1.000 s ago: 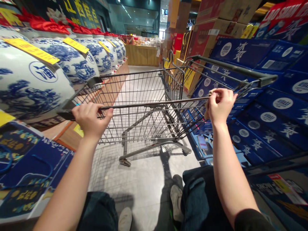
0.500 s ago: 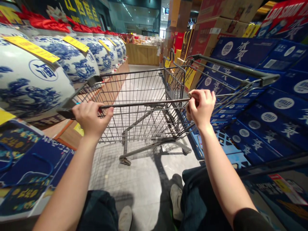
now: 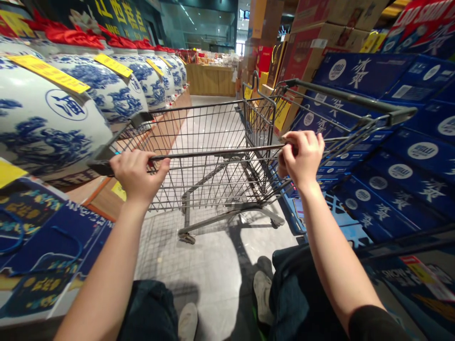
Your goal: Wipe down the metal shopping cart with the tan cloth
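A wire shopping cart (image 3: pixel 209 175) stands sideways across the aisle in front of me. My left hand (image 3: pixel 138 175) is wrapped round the cart's near top rail, close to its dark left corner. Further right on the cart, my right hand (image 3: pixel 302 158) has its fingers curled round the rail near the handle end. The cart's handle bar (image 3: pixel 341 94) extends behind and to the right of my right hand, with neither hand on it. Between the wires the basket shows no goods. A wheel (image 3: pixel 186 237) rests on the pale floor below.
Large blue-and-white jars (image 3: pixel 42 123) with red cloth tops line a wooden ledge at left. Stacked blue boxes (image 3: pixel 391 189) rise at right, on a light-blue pallet (image 3: pixel 344 218). A wooden counter (image 3: pixel 209 79) stands at the far end. Blue gift bags (image 3: pixel 39 251) are at lower left.
The whole view has shifted slightly, with hands and cart appearing a little further right. Both hands keep their grip on the cart.
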Available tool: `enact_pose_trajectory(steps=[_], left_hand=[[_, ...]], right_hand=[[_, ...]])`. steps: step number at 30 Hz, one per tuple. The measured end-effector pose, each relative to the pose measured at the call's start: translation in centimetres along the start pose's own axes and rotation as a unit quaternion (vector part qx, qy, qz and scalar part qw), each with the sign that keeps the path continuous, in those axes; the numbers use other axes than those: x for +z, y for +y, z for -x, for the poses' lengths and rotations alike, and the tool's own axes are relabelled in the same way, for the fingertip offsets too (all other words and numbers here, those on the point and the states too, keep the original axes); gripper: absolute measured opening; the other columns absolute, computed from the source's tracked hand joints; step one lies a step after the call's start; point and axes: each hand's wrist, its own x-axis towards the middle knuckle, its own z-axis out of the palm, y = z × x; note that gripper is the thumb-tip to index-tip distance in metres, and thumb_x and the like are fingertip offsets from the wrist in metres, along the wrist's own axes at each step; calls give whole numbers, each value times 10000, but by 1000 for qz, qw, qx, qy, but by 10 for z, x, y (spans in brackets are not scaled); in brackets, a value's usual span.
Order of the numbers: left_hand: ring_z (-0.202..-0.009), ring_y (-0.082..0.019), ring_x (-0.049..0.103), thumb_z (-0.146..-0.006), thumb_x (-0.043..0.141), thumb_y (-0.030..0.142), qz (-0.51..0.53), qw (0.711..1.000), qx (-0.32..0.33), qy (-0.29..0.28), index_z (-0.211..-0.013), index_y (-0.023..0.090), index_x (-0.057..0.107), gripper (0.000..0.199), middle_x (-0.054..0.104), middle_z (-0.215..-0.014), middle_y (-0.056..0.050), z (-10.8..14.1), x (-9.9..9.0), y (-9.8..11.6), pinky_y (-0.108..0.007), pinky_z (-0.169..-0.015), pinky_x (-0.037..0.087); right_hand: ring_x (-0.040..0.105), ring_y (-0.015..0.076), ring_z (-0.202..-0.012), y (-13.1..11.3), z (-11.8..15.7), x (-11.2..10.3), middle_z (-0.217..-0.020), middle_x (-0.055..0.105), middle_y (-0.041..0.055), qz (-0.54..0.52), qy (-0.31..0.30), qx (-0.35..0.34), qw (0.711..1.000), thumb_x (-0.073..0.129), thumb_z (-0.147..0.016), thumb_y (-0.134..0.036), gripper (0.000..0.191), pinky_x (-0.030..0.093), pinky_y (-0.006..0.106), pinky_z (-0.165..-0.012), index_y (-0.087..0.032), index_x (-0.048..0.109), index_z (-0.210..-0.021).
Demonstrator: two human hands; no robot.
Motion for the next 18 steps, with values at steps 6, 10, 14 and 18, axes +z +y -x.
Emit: enact_pose_trajectory(steps=[6, 10, 14, 18], left_hand=[[-794, -268, 460, -835, 582, 693, 4, 1000, -6, -2, -714, 278, 456, 450, 447, -671, -11, 0, 0, 2, -513, -936, 330], [-807, -277, 477, -839, 590, 680, 0, 1000, -3, 4, -715, 281, 463, 437, 456, -666, -12, 1, 1, 1, -505, -946, 334], [-819, -276, 484, -850, 582, 677, -9, 1000, 3, 5, -720, 276, 482, 433, 501, -693, -27, 1, 2, -3, -500, -942, 344], [-831, -277, 494, -855, 594, 653, -16, 1000, 9, 3, -728, 271, 501, 414, 527, -713, -38, 1, 2, -5, -501, -938, 357]], right_hand=[[622, 323, -1126, 53, -12, -14, -1090, 703, 109, -7, 90, 85, 992, 530, -931, -289, 165, 261, 701, -1278, -284, 679, -1002], [628, 327, -1140, 41, -8, -4, -1070, 666, 95, -10, 82, 65, 994, 533, -906, -289, 179, 360, 692, -1234, -259, 673, -1014], [635, 327, -1178, 27, -5, 1, -1117, 686, 93, 9, 32, 33, 999, 565, -884, -291, 195, 299, 722, -1272, -273, 690, -1033], [646, 328, -1160, 49, -11, -16, -1100, 702, 97, 26, 65, 73, 995, 553, -865, -258, 205, 237, 747, -1292, -265, 701, -1006]])
